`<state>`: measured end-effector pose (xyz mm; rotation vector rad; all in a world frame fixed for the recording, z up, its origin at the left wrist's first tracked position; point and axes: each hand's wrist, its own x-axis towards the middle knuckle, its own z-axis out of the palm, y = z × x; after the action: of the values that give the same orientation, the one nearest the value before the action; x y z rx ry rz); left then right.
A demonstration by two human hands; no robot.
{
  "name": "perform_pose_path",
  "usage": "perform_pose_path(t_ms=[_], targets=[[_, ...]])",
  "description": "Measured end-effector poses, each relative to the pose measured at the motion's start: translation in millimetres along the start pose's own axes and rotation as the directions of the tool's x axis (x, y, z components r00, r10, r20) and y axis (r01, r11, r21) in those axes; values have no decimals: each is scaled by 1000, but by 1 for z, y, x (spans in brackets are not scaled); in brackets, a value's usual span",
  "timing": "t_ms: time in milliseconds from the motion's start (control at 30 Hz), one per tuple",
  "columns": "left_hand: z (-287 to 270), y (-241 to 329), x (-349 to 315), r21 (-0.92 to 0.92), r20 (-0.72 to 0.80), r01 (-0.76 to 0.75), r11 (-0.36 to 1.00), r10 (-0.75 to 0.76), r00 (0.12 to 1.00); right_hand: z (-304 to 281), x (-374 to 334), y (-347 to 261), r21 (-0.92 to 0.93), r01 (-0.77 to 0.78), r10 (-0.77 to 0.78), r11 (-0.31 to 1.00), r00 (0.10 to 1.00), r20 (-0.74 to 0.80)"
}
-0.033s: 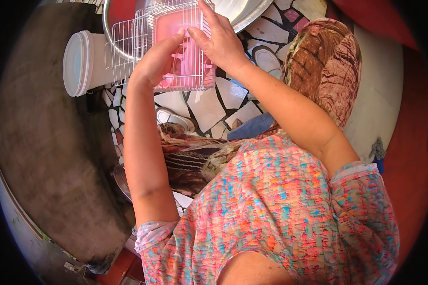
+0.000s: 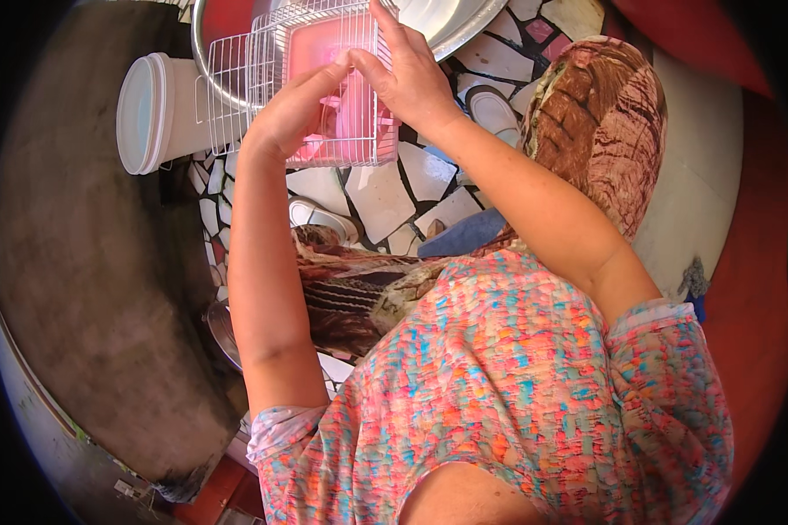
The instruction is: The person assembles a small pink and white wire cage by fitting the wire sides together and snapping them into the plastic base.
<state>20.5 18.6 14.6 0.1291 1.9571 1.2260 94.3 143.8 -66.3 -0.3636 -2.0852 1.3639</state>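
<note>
A small white wire cage with pink plastic parts inside is held up at the top of the view. My left hand is closed at the cage's near side, its thumb pointing right; its other fingers are partly hidden behind the wires and pink parts. On the cage's right edge, my right hand grips with the thumb bent over the front and the forefinger stretched along the far corner. The two thumb tips meet near the middle of the cage.
Behind the cage stands a wide metal basin. A white plastic bucket lies tilted at its left. Broken-tile flooring shows below, with a pale shoe and a blue flat thing. A dark slab runs along the left.
My left thumb has slid slightly right to meet my right thumb. The cage has shifted a touch to the right; both hands keep their hold.
</note>
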Motion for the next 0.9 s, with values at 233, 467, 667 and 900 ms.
perform_pose_path(t_ms=[233,467,667,900], targets=[[-3,-7,-5,318,113,-185,930,157,981,9,3,0,171,-40,25,984,996,85],[-6,-18,3,85,184,-154,984,137,973,7,4,3,245,-40,-32,969,959,282],[-18,-24,3,-125,204,-129,984,153,967,-2,-23,14,321,-390,303,863,908,290],[-28,-36,20,-198,255,-136,971,185,949,-1,-72,9,437,-480,345,761,869,355]])
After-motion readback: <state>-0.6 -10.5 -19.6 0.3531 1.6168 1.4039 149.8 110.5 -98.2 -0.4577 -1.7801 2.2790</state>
